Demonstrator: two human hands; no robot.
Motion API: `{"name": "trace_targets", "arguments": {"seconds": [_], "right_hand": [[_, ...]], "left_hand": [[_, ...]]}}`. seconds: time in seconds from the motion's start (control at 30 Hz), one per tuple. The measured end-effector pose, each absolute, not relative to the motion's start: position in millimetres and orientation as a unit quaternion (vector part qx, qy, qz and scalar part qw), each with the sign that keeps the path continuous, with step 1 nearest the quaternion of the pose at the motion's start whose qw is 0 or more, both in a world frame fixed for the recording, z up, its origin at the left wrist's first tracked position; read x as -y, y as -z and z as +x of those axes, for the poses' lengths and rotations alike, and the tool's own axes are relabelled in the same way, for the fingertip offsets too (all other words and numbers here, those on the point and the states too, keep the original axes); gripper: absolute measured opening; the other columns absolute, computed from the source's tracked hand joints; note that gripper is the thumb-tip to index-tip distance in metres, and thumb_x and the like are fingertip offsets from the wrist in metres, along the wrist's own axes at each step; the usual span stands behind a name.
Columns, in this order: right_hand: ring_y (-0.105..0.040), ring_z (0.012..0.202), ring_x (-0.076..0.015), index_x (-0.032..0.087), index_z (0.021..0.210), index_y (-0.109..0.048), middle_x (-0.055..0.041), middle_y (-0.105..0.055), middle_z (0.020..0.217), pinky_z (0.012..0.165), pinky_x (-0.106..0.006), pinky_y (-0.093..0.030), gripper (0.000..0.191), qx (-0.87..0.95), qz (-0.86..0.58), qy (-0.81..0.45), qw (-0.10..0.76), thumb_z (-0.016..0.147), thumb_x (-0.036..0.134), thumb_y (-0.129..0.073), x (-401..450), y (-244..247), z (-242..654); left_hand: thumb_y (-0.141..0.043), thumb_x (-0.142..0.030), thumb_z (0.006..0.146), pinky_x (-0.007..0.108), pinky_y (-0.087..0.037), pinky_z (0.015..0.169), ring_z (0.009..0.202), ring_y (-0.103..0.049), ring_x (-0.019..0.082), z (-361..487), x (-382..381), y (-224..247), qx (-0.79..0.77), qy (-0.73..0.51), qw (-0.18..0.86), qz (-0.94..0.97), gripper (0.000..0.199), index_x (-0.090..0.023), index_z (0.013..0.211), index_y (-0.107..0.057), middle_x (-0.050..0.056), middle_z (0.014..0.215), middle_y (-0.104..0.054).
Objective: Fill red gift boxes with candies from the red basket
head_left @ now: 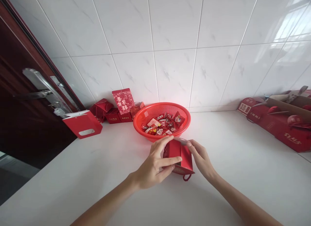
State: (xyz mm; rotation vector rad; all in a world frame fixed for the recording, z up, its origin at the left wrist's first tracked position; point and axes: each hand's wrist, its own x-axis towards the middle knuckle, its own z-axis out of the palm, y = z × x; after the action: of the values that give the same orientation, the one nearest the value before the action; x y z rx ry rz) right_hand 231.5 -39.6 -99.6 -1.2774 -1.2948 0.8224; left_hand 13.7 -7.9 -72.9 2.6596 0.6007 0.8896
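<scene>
Between my two hands a small red gift box (186, 158) stands on the white counter, in front of the basket. My left hand (155, 164) grips it from the left, with the thumb and fingers along its top and near edge. At the box's far upper edge, the fingers of my right hand (200, 156) pinch a pale flap. A dark red cord loop hangs from the near side. Just behind is a red plastic basket (186, 117) with several wrapped candies (163, 124) in it.
To the left stand a red bag-like box with a cut-out handle (94, 124), a patterned red card (123, 101) and several small red boxes (113, 116). More red boxes (289, 135) line the right side. A white tiled wall (175, 73) backs the counter (111, 174); a dark door (19, 99) is at left.
</scene>
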Motion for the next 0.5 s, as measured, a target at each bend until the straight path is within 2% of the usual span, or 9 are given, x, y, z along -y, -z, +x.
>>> {"name": "trace_targets", "arguments": {"seconds": [0.13,0.23,0.37,0.5], "right_hand": [[-0.046,0.069,-0.0175,0.021,0.071,-0.054,-0.0007,-0.054,0.071,0.065,-0.030,-0.040,0.056,0.530,-0.561,-0.352,0.530,0.093,0.071,-0.042,39,99,231],[-0.045,0.068,-0.0169,0.021,0.069,-0.052,-0.0001,-0.053,0.069,0.065,-0.030,-0.040,0.056,0.534,-0.571,-0.342,0.521,0.092,0.072,-0.043,40,97,230],[-0.058,0.077,-0.0203,0.021,0.081,-0.062,-0.0038,-0.068,0.082,0.073,-0.033,-0.046,0.047,0.566,-0.575,-0.322,0.496,0.095,0.062,-0.045,40,90,226],[-0.064,0.091,-0.0248,0.022,0.096,-0.063,-0.0076,-0.072,0.100,0.084,-0.039,-0.049,0.026,0.619,-0.572,-0.271,0.465,0.088,0.045,-0.055,37,83,220]], "left_hand": [[-0.057,-0.010,0.093,0.053,-0.041,0.112,0.138,-0.042,0.030,12,7,77,-0.162,-0.304,0.122,0.931,0.036,-0.036,0.103,-0.079,0.005,0.152,-0.046],[-0.054,-0.010,0.093,0.052,-0.042,0.108,0.125,-0.049,0.028,13,7,77,-0.154,-0.274,0.130,0.940,0.037,-0.036,0.099,-0.080,0.006,0.135,-0.058],[-0.054,-0.014,0.093,0.037,-0.050,0.088,0.095,-0.052,0.021,14,6,78,-0.162,-0.252,0.152,0.942,0.033,-0.034,0.099,-0.080,0.008,0.112,-0.063],[-0.058,-0.011,0.088,0.035,-0.048,0.085,0.089,-0.051,0.019,14,6,81,-0.151,-0.253,0.146,0.944,0.031,-0.031,0.099,-0.080,0.008,0.108,-0.062]]}}
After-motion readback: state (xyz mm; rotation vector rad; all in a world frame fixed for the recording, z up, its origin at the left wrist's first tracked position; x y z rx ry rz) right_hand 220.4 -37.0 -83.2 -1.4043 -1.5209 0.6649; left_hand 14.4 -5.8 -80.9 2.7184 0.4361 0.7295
